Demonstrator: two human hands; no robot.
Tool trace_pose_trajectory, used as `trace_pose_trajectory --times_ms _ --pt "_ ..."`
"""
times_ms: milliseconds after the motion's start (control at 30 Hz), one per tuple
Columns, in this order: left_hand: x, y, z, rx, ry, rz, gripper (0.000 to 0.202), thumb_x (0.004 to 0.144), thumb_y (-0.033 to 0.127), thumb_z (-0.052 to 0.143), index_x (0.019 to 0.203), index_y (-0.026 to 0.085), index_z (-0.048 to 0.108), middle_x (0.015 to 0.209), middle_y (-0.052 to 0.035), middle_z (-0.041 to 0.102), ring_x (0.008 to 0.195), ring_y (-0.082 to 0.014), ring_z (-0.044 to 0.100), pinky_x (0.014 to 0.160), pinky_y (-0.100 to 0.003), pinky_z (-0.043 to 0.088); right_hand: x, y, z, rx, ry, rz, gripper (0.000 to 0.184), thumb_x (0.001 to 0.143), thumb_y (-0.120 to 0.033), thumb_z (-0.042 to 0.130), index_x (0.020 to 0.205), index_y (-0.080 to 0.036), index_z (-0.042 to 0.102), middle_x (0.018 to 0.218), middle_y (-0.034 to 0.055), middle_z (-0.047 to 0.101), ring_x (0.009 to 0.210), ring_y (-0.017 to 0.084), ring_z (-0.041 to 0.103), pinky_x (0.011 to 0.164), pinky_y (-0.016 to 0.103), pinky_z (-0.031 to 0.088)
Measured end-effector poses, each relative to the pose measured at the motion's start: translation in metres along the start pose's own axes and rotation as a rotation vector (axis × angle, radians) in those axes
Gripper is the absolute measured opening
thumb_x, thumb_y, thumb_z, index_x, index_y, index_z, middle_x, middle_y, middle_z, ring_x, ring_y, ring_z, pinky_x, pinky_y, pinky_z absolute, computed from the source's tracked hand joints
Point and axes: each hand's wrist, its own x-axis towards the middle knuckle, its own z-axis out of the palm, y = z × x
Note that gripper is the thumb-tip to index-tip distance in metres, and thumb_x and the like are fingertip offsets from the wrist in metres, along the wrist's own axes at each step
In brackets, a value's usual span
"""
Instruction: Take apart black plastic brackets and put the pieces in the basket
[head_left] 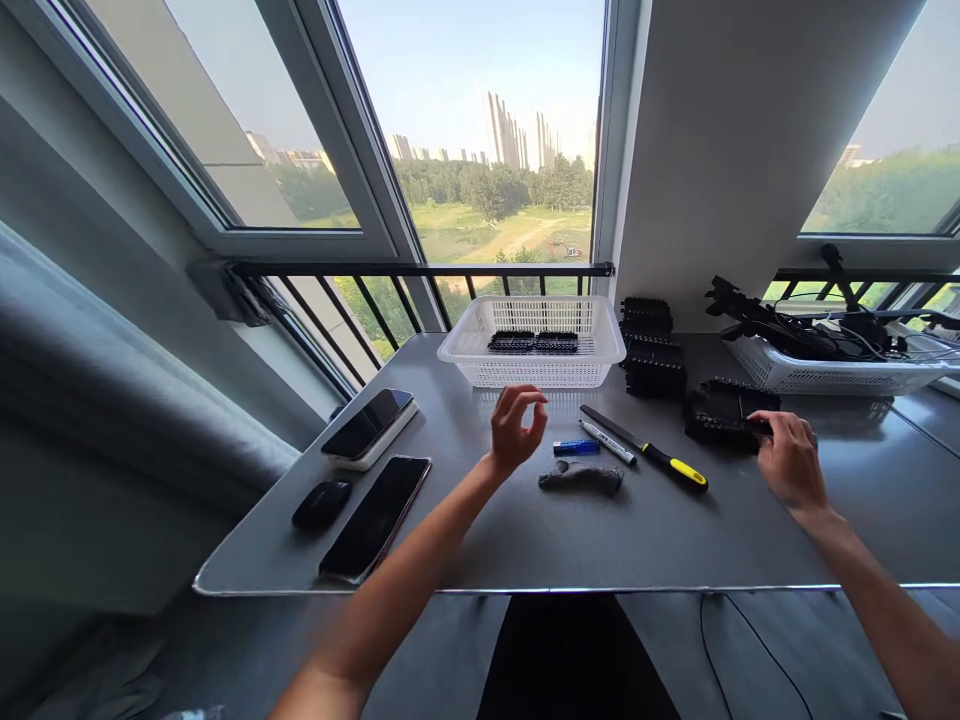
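Counter (pixel 517 555): grey, smooth-topped, below the window.
White basket (pixel 532 376): perforated, at the counter's far side; two black ridged strips (pixel 534 342) lie inside, end to end.
Black stacks (pixel 654 366): ridged pieces, just right of the basket.
Black ridged piece (pixel 724 408): on the counter, nearer than the stacks.
Right hand (pixel 791 458): fingers curled at that piece's near right corner; whether they grip cannot be told.
Left hand (pixel 516 430): before the basket, thumb and fingers parted, holding nothing.
Flat-bladed tool (pixel 667 462): yellow-and-black handle, between the hands.
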Motion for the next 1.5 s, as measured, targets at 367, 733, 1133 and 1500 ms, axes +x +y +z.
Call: trace_pose_trajectory --times_ms 367,733,1133,1500 --pt "-0.029 0.004 0.009 -0.645 -0.236 -0.627 0.044 0.090 0.050 0.045 0.116 0.018 0.062 0.088 -0.0067 0.069 0.081 -0.0175 0.065 0.073 -0.032 0.055 0.041 -0.155 0.028 0.346 0.048 -0.375 0.027 0.091 -0.014 0.044 0.110 -0.024 0.061 0.102 0.0082 0.058 0.098 0.024 0.053 0.089 0.041 0.041" --pt "-0.025 -0.004 0.007 -0.872 -0.237 -1.017 0.053 0.076 0.051 0.067 0.111 0.013 0.056 0.081 -0.0073 0.069 0.060 -0.0213 0.070 0.041 -0.024 0.051 0.018 -0.193 0.075 0.463 0.025 -0.357 0.035 0.089 -0.011 0.045 0.122 -0.024 0.050 0.109 0.0109 0.050 0.108 0.026 0.047 0.092 0.044 0.042" --pt "-0.028 -0.017 0.008 -0.750 -0.100 -1.004 0.055 0.078 0.054 0.064 0.114 0.014 0.055 0.083 -0.0075 0.070 0.065 -0.0229 0.072 0.045 -0.025 0.052 0.000 -0.218 0.078 0.301 -0.461 -0.452 0.019 0.089 -0.028 0.059 0.106 -0.025 0.067 0.104 0.0059 0.067 0.098 0.024 0.054 0.087 0.042 0.035" --pt "-0.030 -0.017 0.012 -0.820 -0.165 -1.031 0.052 0.075 0.047 0.068 0.114 0.014 0.053 0.091 -0.0105 0.072 0.069 -0.0260 0.073 0.045 -0.024 0.053 -0.002 -0.219 0.087 0.197 -0.500 -0.424 0.019 0.093 -0.020 0.050 0.107 -0.021 0.063 0.104 0.0088 0.066 0.102 0.028 0.050 0.085 0.041 0.038"
